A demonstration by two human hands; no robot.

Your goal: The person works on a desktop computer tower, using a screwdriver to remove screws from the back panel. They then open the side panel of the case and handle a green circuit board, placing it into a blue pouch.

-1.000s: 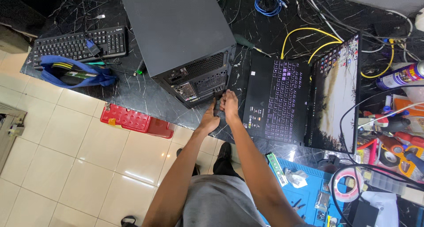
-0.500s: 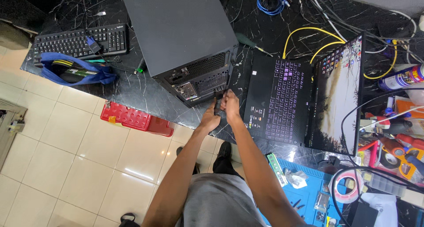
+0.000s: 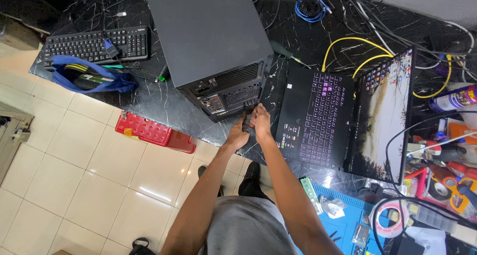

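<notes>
- Fingers (image 3: 247,117) of both hands press together on a small dark part at the lower rear corner of the black computer case (image 3: 211,41); whether they clamp it or only touch it cannot be told.
- The left hand (image 3: 237,134) and the right hand (image 3: 260,122) meet just beside each other at the counter's near edge.
- The case lies on the black marble counter (image 3: 164,102), between a black keyboard (image 3: 94,44) toward the left end and an open laptop (image 3: 343,118) on the right.
- Compared with a second ago, hands and case sit in the same place.
- Pale floor tiles (image 3: 74,175) lie open below the near edge, apart from a red box (image 3: 154,132) tucked against it.
- Yellow cables (image 3: 357,51) crowd the back.
</notes>
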